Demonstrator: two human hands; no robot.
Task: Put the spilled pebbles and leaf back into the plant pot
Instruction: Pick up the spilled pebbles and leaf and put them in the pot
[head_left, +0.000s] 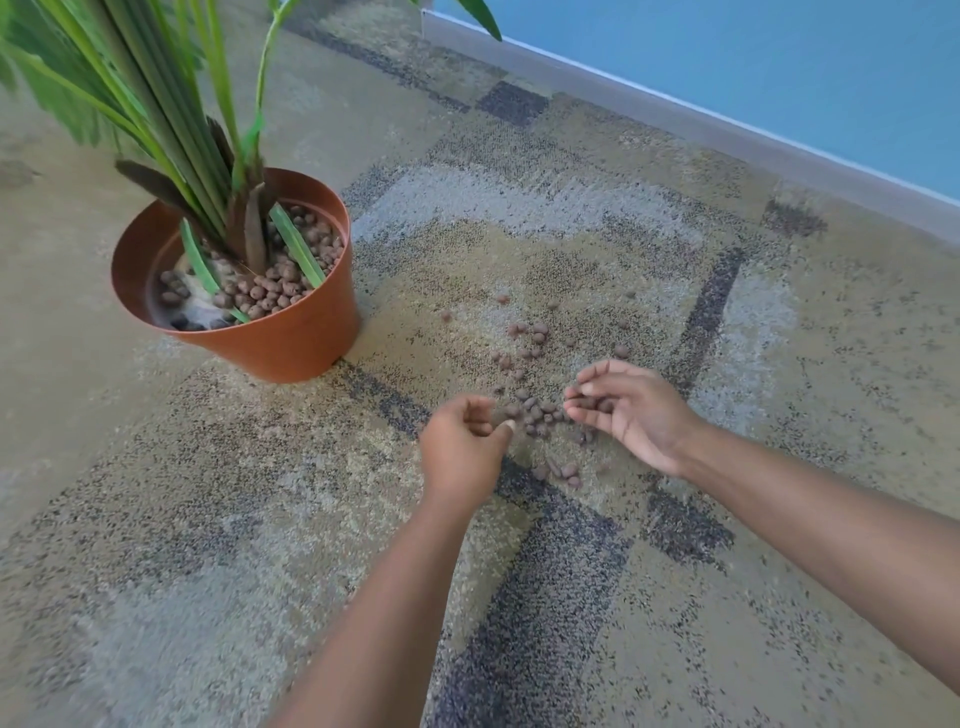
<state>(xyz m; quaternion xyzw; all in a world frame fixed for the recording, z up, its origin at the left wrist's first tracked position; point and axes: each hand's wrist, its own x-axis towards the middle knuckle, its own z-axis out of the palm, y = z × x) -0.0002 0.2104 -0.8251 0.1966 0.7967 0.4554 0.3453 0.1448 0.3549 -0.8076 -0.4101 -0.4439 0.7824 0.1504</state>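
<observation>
Both forearms enter from the lower edge and reach toward mid-frame.

Left hand (461, 442): back of hand to camera, fingers curled under, thumb tip pointing right at the pile. Whether it holds anything cannot be told.

Right hand (635, 410): palm turned up and left, fingers curved into a narrow cup. A few pebbles lie inside it; number not readable.

Spilled pebbles (535, 413): brown, rounded, on the patterned carpet (260, 519), right of centre.
- dense cluster between the two hands, touching the right fingertips
- looser group just above, mid-frame
- about four below the cluster, near the left wrist
- roughly five strays further up

Total some tens; blur prevents an exact count.

Plant pot (291, 345): one, terracotta-coloured, upright, centre left, well apart from the hands. Its surface is partly covered by the same pebbles. Two flat green leaf blades (297, 245) lean inside against its rim beside the stems.

One blue wall (779, 62), upper right.
</observation>
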